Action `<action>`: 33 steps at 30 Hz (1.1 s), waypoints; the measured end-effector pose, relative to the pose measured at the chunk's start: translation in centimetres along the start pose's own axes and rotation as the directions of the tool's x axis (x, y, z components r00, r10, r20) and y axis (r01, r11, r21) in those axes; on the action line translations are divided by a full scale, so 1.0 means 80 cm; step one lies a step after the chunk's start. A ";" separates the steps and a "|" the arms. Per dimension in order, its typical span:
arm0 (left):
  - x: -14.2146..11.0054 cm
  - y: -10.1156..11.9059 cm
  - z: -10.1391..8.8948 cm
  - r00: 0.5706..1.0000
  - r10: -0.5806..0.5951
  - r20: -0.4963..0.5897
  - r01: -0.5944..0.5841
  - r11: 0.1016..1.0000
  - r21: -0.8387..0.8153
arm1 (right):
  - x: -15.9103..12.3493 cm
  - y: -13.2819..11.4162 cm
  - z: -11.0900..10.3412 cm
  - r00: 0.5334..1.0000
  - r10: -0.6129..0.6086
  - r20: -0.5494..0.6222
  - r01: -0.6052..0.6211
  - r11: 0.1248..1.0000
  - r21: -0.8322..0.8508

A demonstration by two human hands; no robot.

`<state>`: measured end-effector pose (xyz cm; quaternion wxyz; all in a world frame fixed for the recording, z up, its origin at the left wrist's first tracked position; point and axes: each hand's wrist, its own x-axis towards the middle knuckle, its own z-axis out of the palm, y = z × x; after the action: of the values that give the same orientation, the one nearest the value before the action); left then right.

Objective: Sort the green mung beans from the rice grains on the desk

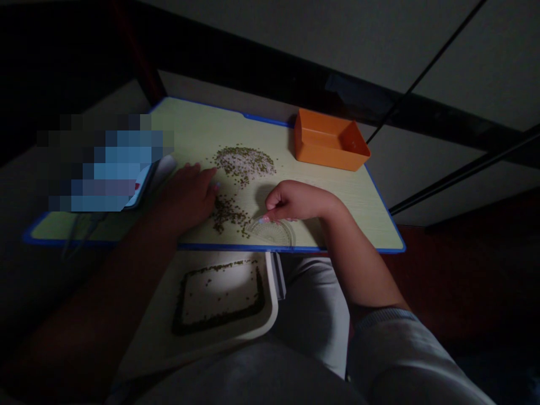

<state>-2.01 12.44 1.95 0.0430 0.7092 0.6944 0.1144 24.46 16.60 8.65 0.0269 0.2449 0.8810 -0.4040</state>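
Note:
My left hand [189,194] lies palm down on the small table, its fingers somewhat spread, beside a smaller heap of dark green beans [230,215]. My right hand [297,201] is bent inward at the wrist. Its fingers are closed on the upper edge of a clear half-round protractor [273,233], which lies at the table's near edge, just right of that heap. Farther back is a wider pile of green beans mixed with white grains [244,162]. What the right hand's inner fingers do is partly hidden.
An orange open box [331,154] stands at the table's [350,211] back right. At the left a phone [141,188], partly blurred out, leans upright with a cable below. Under the near edge, a white tray [272,315] holds beans gathered along its groove.

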 end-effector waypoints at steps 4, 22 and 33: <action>0.001 -0.006 0.004 0.999 0.024 -0.034 -0.025 0.998 -0.058 | 0.001 0.001 0.001 1.000 -0.008 -0.006 0.008 1.000 -0.004; -0.001 -0.005 0.000 0.999 0.031 -0.019 -0.032 0.996 -0.078 | 0.004 0.004 0.001 0.995 -0.051 -0.082 0.043 0.994 -0.098; -0.001 -0.001 -0.002 0.999 -0.013 0.032 0.014 1.000 -0.015 | 0.007 0.004 0.006 0.992 -0.080 -0.095 0.070 0.992 -0.106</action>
<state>-2.10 12.32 2.06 0.0601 0.7058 0.6976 0.1078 24.01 16.64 7.95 -0.0195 0.2297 0.9093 -0.3464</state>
